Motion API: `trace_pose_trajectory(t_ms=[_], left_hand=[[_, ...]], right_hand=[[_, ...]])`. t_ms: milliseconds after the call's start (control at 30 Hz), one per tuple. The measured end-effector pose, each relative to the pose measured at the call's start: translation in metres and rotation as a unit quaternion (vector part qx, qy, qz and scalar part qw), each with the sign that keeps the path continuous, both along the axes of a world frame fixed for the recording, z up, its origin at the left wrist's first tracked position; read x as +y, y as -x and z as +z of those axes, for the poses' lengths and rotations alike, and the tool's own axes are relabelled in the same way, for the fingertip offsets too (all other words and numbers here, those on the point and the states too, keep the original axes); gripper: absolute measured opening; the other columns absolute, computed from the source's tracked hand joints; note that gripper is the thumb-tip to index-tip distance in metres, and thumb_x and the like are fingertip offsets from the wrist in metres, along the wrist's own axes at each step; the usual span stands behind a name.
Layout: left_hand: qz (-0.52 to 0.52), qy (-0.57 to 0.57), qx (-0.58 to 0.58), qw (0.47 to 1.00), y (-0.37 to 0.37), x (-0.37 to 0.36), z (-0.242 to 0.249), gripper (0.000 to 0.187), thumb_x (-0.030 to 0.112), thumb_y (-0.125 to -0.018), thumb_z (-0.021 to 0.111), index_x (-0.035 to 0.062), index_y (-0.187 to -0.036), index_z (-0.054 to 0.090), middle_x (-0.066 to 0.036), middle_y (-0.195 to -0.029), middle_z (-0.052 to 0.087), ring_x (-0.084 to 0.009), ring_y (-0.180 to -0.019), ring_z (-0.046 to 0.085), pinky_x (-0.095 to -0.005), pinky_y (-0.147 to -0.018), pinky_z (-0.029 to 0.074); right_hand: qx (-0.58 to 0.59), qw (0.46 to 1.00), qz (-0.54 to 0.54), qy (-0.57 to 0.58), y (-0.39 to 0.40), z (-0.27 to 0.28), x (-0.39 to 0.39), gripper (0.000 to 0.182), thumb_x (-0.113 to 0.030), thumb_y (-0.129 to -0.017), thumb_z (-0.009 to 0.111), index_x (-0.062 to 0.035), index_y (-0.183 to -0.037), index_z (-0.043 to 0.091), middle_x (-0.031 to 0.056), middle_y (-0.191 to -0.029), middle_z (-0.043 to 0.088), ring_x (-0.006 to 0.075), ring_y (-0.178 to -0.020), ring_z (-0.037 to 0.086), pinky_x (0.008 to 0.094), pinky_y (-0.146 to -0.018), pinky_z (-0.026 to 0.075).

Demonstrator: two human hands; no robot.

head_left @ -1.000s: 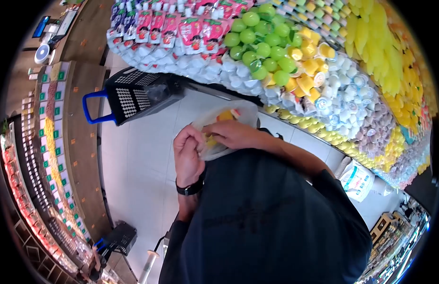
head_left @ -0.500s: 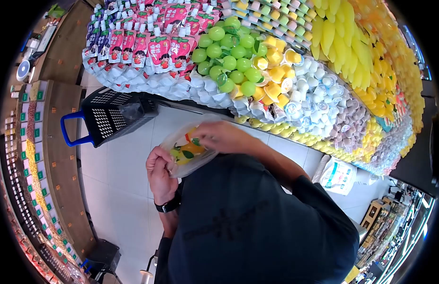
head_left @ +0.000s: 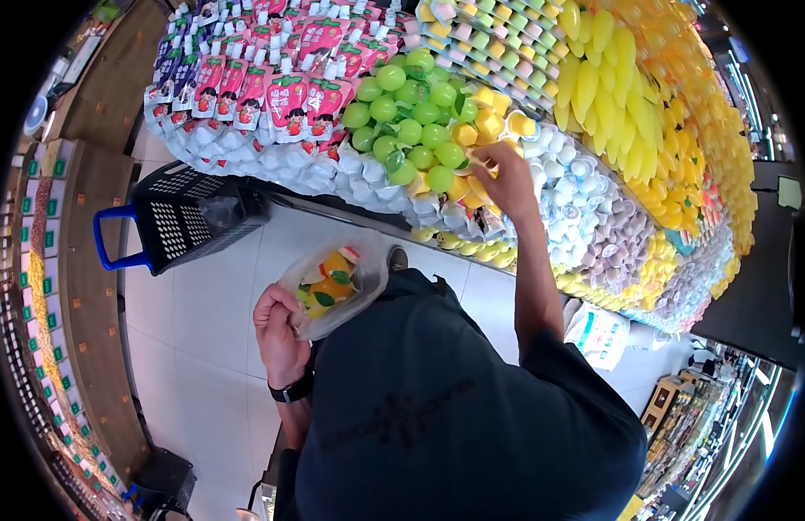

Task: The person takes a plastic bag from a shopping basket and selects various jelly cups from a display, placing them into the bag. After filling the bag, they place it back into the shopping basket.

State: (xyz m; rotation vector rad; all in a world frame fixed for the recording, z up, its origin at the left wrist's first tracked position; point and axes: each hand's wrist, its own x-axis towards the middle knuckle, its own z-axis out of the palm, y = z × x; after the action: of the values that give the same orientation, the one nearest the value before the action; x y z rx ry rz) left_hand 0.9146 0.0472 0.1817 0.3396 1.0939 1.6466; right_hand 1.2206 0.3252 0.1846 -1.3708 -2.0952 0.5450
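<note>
A clear plastic bag (head_left: 361,282) with yellow, green-leaved items (head_left: 331,280) in it hangs from my left hand (head_left: 279,334), whose fingers are closed on its rim. My right hand (head_left: 504,178) reaches out over the display, its fingers at the yellow cups (head_left: 489,122) just right of the round green pieces (head_left: 409,131). Whether those fingers hold a cup is hidden by the hand. White cups (head_left: 561,187) lie to the right of it.
A black basket (head_left: 172,221) with a blue handle stands on the floor at left. Pink pouches (head_left: 289,102) fill the display's left part, long yellow pieces (head_left: 606,82) its right. Wooden shelving (head_left: 89,304) runs along the left, and a white sack (head_left: 598,334) lies at lower right.
My right hand has left the bag and moved up and right to the yellow cups. The bag has sunk slightly in my left hand, its mouth now wider, and the whole view has shifted a little.
</note>
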Motion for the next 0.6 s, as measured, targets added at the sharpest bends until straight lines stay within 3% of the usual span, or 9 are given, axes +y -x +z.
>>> trace_pose_trajectory(t_ms=[67,100,300,600], left_hand=[[0.015,0.007,-0.004,1.0,-0.005,0.003,0.007,0.02,-0.005,-0.089,0.039,0.0051,-0.076,0.051,-0.001,-0.075,0.053,-0.0062,-0.065,0.043,-0.0196,-0.061,0.035],[0.026,0.013,-0.006,1.0,-0.008,0.005,0.009,0.021,-0.005,-0.089,0.04,0.0046,-0.075,0.052,0.001,-0.07,0.049,-0.0039,-0.06,0.037,-0.0183,-0.057,0.031],[0.033,0.024,-0.004,0.999,-0.009,0.005,0.006,0.021,-0.005,-0.089,0.039,0.0046,-0.075,0.052,0.001,-0.071,0.049,-0.004,-0.06,0.038,-0.0181,-0.057,0.031],[0.021,0.015,-0.004,1.0,-0.011,0.011,0.005,0.022,-0.006,-0.09,0.04,0.0047,-0.074,0.052,0.002,-0.071,0.047,-0.0035,-0.059,0.035,-0.0186,-0.055,0.028]], right_hand=[[-0.064,0.996,0.054,-0.032,0.004,-0.008,-0.008,0.02,-0.007,-0.075,0.073,-0.0037,-0.093,0.065,0.0136,-0.087,0.06,0.0316,-0.083,0.06,0.0404,-0.074,0.05],[-0.084,0.995,0.031,-0.04,0.008,-0.009,-0.012,0.022,-0.004,-0.073,0.071,-0.0046,-0.094,0.064,0.0138,-0.089,0.058,0.0342,-0.089,0.058,0.0425,-0.078,0.048],[-0.137,0.984,0.0,-0.115,0.014,-0.022,-0.007,0.025,0.0,-0.072,0.068,-0.0032,-0.095,0.06,0.0159,-0.092,0.054,0.0352,-0.089,0.055,0.0436,-0.078,0.046],[-0.15,0.979,-0.024,-0.133,0.019,-0.019,-0.001,0.021,0.0,-0.074,0.066,-0.0018,-0.093,0.058,0.0172,-0.092,0.054,0.0349,-0.087,0.054,0.0436,-0.076,0.046]])
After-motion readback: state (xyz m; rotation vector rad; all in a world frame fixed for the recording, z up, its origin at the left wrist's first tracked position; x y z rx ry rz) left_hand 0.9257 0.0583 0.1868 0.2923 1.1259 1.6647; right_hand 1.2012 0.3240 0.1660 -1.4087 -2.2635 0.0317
